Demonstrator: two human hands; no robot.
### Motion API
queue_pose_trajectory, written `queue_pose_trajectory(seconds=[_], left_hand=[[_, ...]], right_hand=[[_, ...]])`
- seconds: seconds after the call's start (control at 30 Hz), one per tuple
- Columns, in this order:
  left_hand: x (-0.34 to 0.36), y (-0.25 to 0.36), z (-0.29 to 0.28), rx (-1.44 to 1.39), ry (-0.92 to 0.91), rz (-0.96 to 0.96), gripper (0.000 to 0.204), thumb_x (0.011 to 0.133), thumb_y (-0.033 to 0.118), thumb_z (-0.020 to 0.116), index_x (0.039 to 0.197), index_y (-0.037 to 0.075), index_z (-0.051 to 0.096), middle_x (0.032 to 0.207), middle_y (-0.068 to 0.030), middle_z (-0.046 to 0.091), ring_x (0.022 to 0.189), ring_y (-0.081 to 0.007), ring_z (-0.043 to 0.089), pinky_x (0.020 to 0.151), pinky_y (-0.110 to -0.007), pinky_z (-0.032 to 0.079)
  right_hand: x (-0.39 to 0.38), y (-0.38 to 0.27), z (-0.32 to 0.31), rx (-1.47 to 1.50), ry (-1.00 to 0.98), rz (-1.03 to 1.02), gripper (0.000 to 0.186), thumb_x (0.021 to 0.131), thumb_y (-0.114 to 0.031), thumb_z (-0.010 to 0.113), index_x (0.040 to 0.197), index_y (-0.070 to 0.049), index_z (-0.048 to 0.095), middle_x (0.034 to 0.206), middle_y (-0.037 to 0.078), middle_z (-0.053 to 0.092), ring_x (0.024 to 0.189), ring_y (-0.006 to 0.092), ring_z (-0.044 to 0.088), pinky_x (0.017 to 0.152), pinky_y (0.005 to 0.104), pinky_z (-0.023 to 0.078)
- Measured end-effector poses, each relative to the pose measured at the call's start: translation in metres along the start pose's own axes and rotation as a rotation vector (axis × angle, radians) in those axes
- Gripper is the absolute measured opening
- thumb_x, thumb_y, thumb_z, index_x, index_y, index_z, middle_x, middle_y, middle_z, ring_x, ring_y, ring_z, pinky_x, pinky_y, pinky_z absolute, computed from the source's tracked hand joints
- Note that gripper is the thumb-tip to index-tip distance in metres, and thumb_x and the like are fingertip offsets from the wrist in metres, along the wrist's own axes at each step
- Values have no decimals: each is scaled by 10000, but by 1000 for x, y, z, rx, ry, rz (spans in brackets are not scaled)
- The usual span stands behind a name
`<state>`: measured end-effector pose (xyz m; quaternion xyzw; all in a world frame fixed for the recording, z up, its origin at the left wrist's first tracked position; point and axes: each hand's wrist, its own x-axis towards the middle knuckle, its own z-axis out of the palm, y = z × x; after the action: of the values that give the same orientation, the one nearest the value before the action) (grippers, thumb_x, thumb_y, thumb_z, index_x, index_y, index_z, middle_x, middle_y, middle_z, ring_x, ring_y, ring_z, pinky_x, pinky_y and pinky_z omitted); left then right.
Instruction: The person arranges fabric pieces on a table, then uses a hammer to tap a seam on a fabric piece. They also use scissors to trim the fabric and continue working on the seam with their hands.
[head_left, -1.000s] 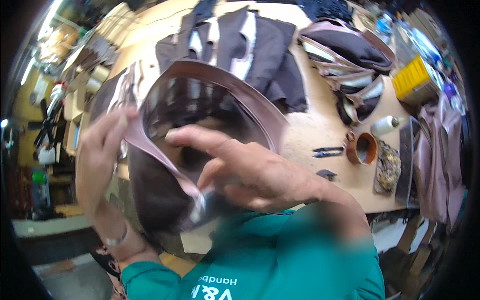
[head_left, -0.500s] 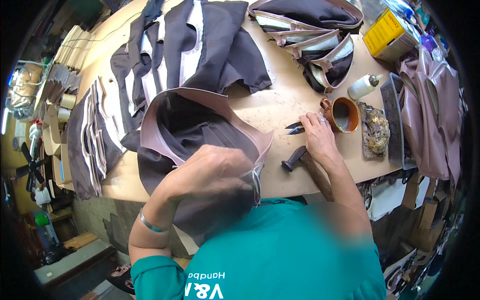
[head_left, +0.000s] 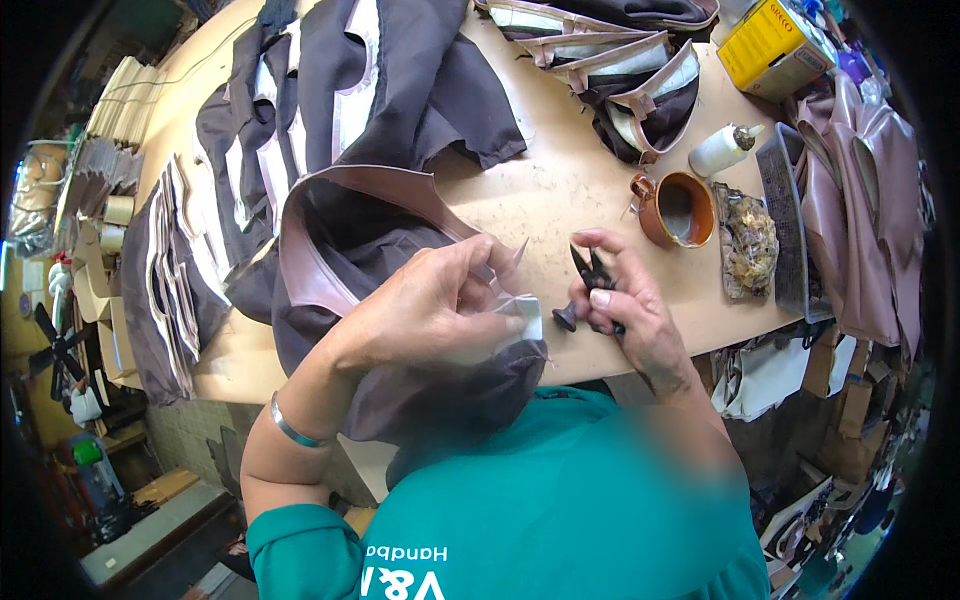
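My left hand (head_left: 425,305) pinches the upper edge of a bag piece (head_left: 315,265) with a dusky pink leather rim and dark fabric. A small white flap (head_left: 531,318) of it shows at my fingertips. Just to the right, my right hand (head_left: 640,315) is closed around small black thread snips (head_left: 594,272); their blades point up and stand apart, away from the fabric. A hammer (head_left: 564,319) lies on the table by that hand, most of it hidden behind my fingers and wrist.
On the table (head_left: 560,215) lie dark bag panels (head_left: 400,90) and stacked bag pieces (head_left: 600,60). Toward the right stand a brown mug (head_left: 655,215), white bottle (head_left: 712,155), yellow can (head_left: 765,55), glue-crusted block (head_left: 748,245) and grey crate (head_left: 790,220), with pink leather (head_left: 865,220) beyond.
My right hand has picked up the snips from the table and brought them nearer to my left hand. My left hand has raised the bag edge and moved slightly right.
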<state>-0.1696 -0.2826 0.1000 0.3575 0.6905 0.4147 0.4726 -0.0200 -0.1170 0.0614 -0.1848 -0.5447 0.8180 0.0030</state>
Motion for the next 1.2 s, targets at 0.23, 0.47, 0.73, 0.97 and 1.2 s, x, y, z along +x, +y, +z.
queue_pose_trajectory(seconds=[0.23,0.47,0.73,0.97,1.2], left_hand=[[2,-6,1,-256,-90,-127,151,767,111,647,826,-19,601,681,19,560,606,-21,475,537,-166,379],[2,-5,2,-247,-74,-98,155,761,99,648,847,-26,610,678,22,565,603,-20,475,537,-165,380],[3,-6,9,-108,-41,-107,180,754,95,649,871,-39,623,686,11,582,611,-24,484,541,-172,391],[5,-10,10,-122,-50,-130,175,753,93,648,866,-38,622,679,8,583,601,-26,482,542,-171,391],[7,-15,15,-173,-20,-77,147,743,105,604,723,-38,579,554,2,482,532,-28,417,473,-213,352]], right_hand=[[-12,1,16,-101,-184,119,436,903,-423,372,1042,-26,485,687,-34,358,610,54,301,542,185,257],[-6,10,16,-155,-209,100,336,920,-348,389,960,-29,486,690,-32,374,637,59,330,571,199,306],[-3,12,20,-327,-141,23,303,920,-318,410,879,-25,477,644,1,418,609,77,367,550,231,338],[-1,12,22,-389,-108,19,354,917,-349,402,793,-25,474,588,16,425,570,93,383,533,253,354],[1,26,20,-325,-97,-16,374,918,-362,391,784,-25,485,573,9,424,553,82,389,518,246,347]])
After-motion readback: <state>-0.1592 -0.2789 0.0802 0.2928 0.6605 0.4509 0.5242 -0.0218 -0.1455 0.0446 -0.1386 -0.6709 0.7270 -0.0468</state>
